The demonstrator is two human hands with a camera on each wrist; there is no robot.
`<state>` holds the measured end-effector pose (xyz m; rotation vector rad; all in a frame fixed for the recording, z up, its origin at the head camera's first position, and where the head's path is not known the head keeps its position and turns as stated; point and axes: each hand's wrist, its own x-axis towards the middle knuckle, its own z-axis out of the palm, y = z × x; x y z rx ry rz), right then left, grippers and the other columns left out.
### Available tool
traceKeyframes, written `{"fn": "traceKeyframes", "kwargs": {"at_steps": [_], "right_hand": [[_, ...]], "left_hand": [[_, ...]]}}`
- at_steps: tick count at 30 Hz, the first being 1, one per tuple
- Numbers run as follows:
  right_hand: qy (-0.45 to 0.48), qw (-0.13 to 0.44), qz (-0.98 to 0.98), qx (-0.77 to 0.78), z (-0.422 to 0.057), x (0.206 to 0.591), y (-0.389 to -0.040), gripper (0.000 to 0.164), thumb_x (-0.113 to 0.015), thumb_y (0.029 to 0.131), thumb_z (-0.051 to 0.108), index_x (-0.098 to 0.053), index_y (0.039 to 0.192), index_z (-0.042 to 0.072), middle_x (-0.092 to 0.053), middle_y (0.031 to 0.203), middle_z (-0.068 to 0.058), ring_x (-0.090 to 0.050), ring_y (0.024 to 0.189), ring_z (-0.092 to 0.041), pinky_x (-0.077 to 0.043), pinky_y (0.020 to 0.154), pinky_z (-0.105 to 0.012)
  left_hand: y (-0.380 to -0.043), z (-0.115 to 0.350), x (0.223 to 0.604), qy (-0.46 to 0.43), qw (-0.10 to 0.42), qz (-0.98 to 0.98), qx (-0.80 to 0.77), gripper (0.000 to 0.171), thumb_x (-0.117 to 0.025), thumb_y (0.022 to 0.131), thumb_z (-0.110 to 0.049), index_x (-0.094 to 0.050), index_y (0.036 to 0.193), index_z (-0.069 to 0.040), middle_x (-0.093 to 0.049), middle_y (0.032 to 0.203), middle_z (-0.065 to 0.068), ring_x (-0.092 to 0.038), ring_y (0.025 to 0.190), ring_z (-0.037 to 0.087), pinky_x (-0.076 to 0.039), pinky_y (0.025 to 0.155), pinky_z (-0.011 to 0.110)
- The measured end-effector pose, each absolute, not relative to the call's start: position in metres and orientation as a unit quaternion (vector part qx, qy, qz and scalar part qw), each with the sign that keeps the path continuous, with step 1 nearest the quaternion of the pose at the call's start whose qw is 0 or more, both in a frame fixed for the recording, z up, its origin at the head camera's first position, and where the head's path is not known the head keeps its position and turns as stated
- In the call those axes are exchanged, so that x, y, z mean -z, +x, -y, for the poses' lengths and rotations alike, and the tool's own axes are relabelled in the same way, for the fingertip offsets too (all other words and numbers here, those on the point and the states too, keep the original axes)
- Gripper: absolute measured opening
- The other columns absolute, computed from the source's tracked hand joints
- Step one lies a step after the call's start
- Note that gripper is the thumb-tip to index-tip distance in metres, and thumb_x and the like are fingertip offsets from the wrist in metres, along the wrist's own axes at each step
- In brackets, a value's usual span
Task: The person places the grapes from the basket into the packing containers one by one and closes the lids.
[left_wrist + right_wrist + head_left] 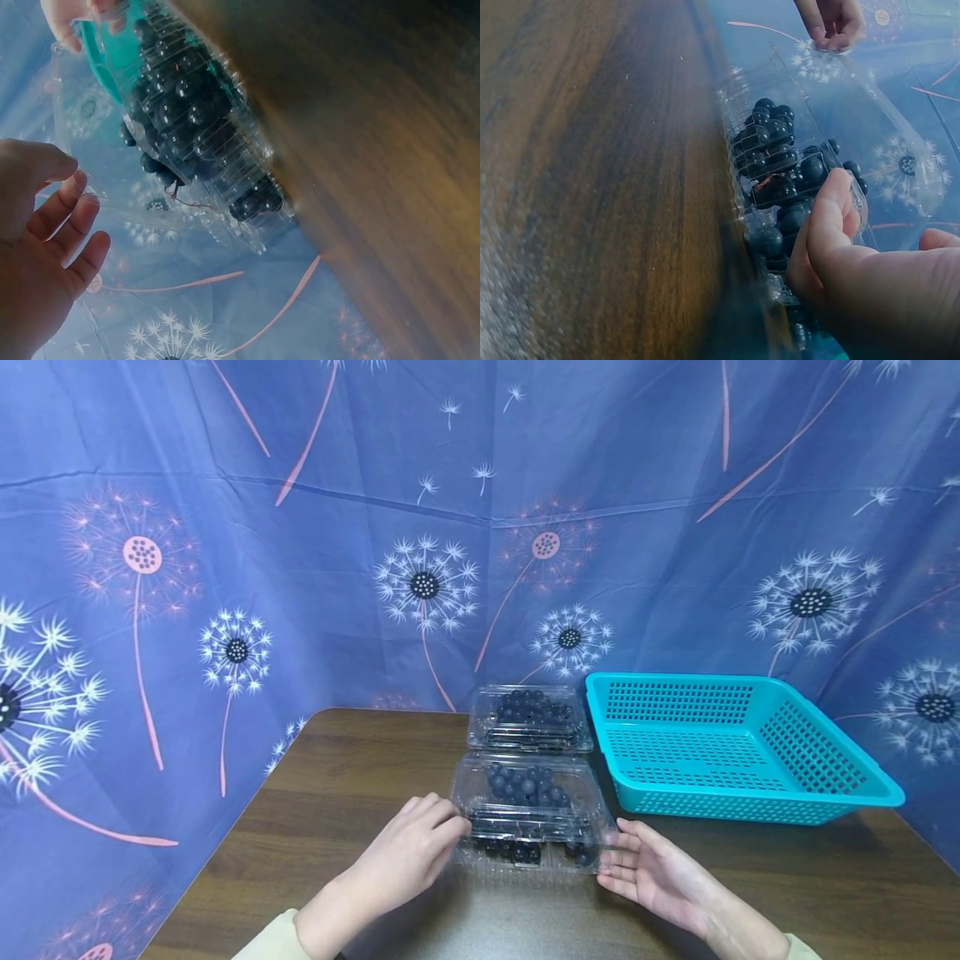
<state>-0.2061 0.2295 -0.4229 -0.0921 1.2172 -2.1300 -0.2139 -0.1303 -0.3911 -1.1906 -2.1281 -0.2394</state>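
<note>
A clear plastic clamshell box [540, 777] of dark grapes [528, 785] lies on the table before me. Its lid stands partly raised. At the left, my left hand [416, 847] pinches the lid edge between thumb and fingertips, plain in the left wrist view, where the hand [45, 240] is beside the box. My right hand [660, 877] is at the box's right side, palm turned in. Its fingers lie fairly straight against the wall, as the right wrist view shows on the hand [877, 285]. A brown stem shows among the grapes.
Right behind this box sits a second clear box [483, 714] of dark grapes. A turquoise plastic basket [720, 806] stands to the right, near the boxes. Brown wooden table [300, 827] extends to the left. A blue dandelion-patterned cloth [337, 568] hangs behind it.
</note>
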Motion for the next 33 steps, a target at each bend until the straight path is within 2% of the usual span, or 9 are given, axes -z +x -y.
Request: {"fn": "traceKeyframes", "kwargs": {"at_steps": [11, 14, 22, 33], "right_hand": [[-0.027, 0.333, -0.489, 0.805, -0.228, 0.420, -0.205, 0.024, -0.036, 0.101, 0.030, -0.043, 0.110, 0.009, -0.054, 0.100, -0.007, -0.056, 0.097, -0.019, -0.045, 0.099, -0.037], [-0.050, 0.337, -0.479, 0.809, -0.228, 0.421, -0.205, 0.019, -0.034, 0.102, 0.025, -0.048, 0.108, 0.012, -0.056, 0.101, -0.005, -0.056, 0.098, -0.017, -0.045, 0.100, -0.037], [-0.074, 0.326, -0.498, 0.800, -0.226, 0.425, -0.204, 0.020, -0.036, 0.101, 0.018, -0.056, 0.103, 0.018, -0.057, 0.099, -0.001, -0.056, 0.096, -0.014, -0.047, 0.097, -0.034], [-0.071, 0.308, -0.531, 0.786, -0.223, 0.423, -0.205, 0.013, -0.043, 0.097, 0.010, -0.054, 0.104, 0.013, -0.057, 0.094, 0.002, -0.057, 0.091, -0.013, -0.049, 0.093, -0.033]], "left_hand": [[-0.211, 0.129, 0.400, -0.455, 0.326, 0.825, 0.075, 0.023, -0.067, 0.073, -0.005, -0.061, 0.090, -0.019, -0.052, 0.083, -0.007, -0.050, 0.077, 0.012, -0.041, 0.068, 0.027], [-0.211, 0.129, 0.402, -0.460, 0.336, 0.819, 0.071, 0.024, -0.067, 0.071, -0.005, -0.060, 0.090, -0.019, -0.052, 0.083, -0.007, -0.050, 0.076, 0.013, -0.042, 0.067, 0.028], [-0.210, 0.128, 0.404, -0.460, 0.334, 0.821, 0.060, 0.025, -0.068, 0.070, -0.006, -0.060, 0.089, -0.019, -0.052, 0.083, -0.007, -0.049, 0.075, 0.013, -0.041, 0.066, 0.028], [-0.209, 0.129, 0.407, -0.462, 0.321, 0.825, 0.055, 0.020, -0.064, 0.072, -0.006, -0.059, 0.087, -0.018, -0.052, 0.082, -0.007, -0.049, 0.074, 0.013, -0.040, 0.066, 0.027]]}}
